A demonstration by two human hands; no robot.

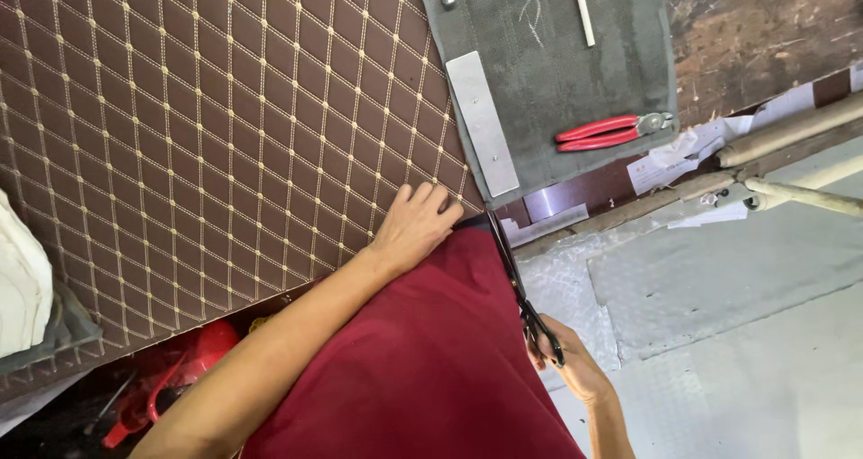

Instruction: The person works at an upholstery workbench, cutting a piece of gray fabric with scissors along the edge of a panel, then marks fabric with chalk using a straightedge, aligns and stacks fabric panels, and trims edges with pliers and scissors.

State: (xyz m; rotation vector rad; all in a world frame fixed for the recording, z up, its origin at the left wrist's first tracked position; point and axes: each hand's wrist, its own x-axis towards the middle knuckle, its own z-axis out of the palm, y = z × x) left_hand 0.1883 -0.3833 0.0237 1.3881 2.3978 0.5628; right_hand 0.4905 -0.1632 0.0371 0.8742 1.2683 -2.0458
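Observation:
My left hand lies flat, fingers together, on the edge of a brown quilted leather sheet with a diamond stitch pattern. It presses right where the sheet meets a dark red fabric that hangs toward me. My right hand grips black scissors by the handles. Their long blades point up along the right edge of the red fabric, toward my left hand's fingertips.
A grey felt mat lies at the top with a flat metal plate, red-handled pliers and a thin white stick. Wooden poles cross at the right above a grey checkered floor. Red objects sit lower left.

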